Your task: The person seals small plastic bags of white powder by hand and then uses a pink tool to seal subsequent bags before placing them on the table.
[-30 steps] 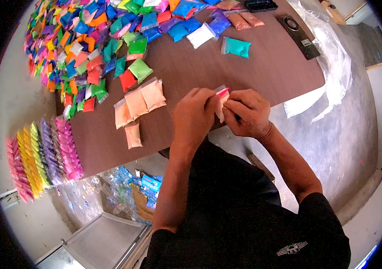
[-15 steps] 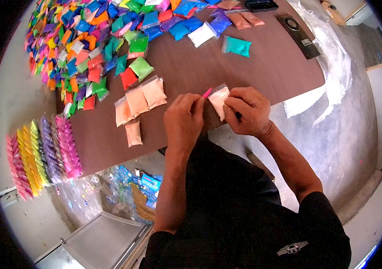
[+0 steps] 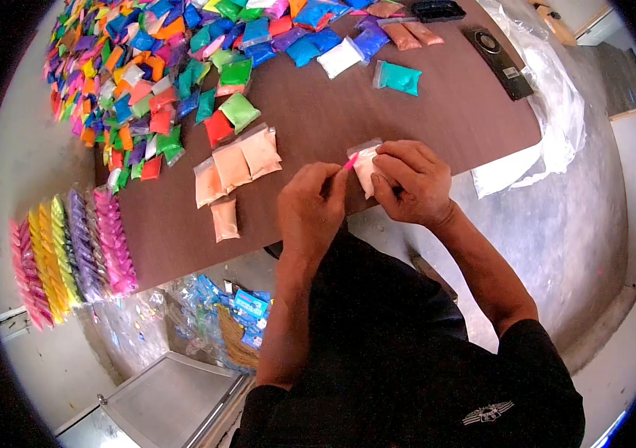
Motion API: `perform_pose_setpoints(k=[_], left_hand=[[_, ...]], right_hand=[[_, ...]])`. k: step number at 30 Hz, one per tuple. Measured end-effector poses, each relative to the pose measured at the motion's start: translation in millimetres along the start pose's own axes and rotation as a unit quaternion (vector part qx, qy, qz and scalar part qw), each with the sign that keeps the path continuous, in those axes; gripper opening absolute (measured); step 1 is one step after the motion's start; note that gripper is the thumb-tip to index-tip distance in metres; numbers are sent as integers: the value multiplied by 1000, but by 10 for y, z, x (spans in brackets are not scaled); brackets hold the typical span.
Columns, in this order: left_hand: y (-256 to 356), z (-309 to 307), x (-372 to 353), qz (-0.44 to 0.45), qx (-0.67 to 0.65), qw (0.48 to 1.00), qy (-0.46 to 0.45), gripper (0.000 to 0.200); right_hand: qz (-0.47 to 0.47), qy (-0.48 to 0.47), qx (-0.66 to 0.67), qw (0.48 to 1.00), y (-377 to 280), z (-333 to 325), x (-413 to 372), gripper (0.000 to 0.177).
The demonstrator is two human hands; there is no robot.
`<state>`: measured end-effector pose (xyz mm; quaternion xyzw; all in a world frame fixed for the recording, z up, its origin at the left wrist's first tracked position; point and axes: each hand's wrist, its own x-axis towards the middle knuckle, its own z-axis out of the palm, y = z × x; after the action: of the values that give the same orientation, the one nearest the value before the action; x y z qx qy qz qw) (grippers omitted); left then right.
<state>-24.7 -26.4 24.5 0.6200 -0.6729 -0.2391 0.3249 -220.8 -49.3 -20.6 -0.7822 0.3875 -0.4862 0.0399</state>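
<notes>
Pinched between the fingers of my left hand [image 3: 312,200] is a small bright pink pointed stick [image 3: 351,161], whose exact kind I cannot make out. Its tip lies against a clear plastic packet with pale peach filling [image 3: 365,168]. My right hand [image 3: 416,184] grips this packet by its right side, near the table's front edge, and its fingers cover part of it. Left of my left hand, several peach packets [image 3: 233,166] overlap in a row, with a single peach packet [image 3: 224,219] just below them.
A large heap of colourful packets [image 3: 146,82] covers the table's [image 3: 310,112] far left. Twisted coloured strips [image 3: 79,250] hang over the left edge. A teal packet [image 3: 398,78] and a black scale-like device [image 3: 497,63] lie toward the right, beside white plastic sheeting [image 3: 557,112].
The pink stick has moved from above the packet's left edge onto the packet, its tip now pointing across it. My left hand has shifted slightly right and down; the right fingers have spread over the packet.
</notes>
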Motion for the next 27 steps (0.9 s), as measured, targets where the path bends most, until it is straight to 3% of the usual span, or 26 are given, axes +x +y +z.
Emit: perform_pose_setpoints(k=[3, 22, 27], left_hand=[[-11, 91, -56, 41, -15, 999, 12, 12], [-41, 22, -87, -5, -20, 1000, 14, 9], [63, 54, -194, 43, -16, 999, 15, 7]], right_hand=[[13, -3, 2, 1000, -16, -2, -5, 19], [38, 3, -37, 999, -23, 31, -22, 11], [42, 8, -39, 998, -32, 43, -25, 12]])
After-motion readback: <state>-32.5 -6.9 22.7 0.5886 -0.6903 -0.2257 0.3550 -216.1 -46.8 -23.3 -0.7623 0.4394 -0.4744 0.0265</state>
